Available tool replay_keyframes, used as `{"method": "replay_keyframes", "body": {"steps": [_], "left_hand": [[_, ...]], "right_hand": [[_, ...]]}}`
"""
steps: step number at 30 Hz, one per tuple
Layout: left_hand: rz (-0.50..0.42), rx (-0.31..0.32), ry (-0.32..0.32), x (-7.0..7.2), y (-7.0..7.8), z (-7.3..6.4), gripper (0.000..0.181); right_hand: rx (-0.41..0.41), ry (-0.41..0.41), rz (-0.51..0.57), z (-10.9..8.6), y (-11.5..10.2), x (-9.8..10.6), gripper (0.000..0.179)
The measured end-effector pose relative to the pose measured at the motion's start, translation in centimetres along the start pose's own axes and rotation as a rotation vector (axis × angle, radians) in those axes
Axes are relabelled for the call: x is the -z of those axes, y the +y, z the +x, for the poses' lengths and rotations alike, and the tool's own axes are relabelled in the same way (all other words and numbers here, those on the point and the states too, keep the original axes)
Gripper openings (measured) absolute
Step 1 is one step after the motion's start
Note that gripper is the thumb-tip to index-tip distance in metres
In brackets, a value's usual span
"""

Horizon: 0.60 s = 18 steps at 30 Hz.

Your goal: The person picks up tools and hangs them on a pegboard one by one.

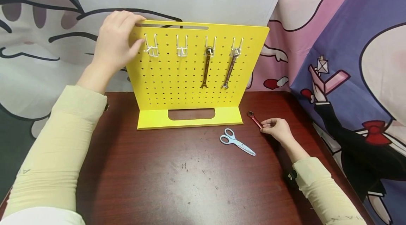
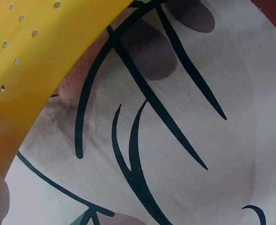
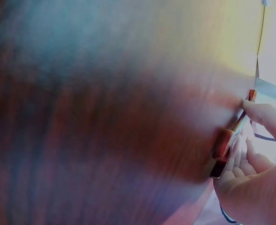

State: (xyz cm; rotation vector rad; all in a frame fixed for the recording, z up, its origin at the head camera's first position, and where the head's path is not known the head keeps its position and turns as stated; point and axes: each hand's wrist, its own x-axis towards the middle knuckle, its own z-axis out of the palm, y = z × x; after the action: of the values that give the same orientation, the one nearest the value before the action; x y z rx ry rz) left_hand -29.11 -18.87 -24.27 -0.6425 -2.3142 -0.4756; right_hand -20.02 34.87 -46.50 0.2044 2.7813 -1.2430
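Observation:
My left hand (image 1: 115, 38) grips the top left corner of a yellow pegboard (image 1: 177, 94), thumb on the front face and fingers over the top edge. In the left wrist view only a bit of that hand shows beside the board's edge (image 2: 58, 70). At the right of the table, my right hand (image 1: 277, 129) pinches a small wrench (image 1: 254, 119) by its near end, its ring end pointing toward the board. The right wrist view has the wrench (image 3: 226, 143) between thumb and fingers, close over the tabletop. Light blue scissors (image 1: 236, 142) lie left of this hand.
Two wrenches hang on the board's right hooks: a dark one (image 1: 207, 68) and a silver one (image 1: 230, 68). The two left white hooks (image 1: 182, 50) hold nothing. The board stands on a dark red wooden table (image 1: 158, 175), before printed cloth walls (image 1: 336, 87).

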Motion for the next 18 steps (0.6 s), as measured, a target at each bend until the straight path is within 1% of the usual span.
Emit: {"method": "replay_keyframes", "body": {"steps": [6, 18], "left_hand": [[0.002, -0.006, 0.003, 0.02, -0.10, -0.07, 0.043], [0.001, -0.019, 0.006, 0.04, -0.09, -0.05, 0.043]], "right_hand": [[0.013, -0.001, -0.019, 0.02, -0.10, -0.02, 0.035], [0.046, -0.004, -0.147, -0.26, -0.26, 0.10, 0.025]]}}
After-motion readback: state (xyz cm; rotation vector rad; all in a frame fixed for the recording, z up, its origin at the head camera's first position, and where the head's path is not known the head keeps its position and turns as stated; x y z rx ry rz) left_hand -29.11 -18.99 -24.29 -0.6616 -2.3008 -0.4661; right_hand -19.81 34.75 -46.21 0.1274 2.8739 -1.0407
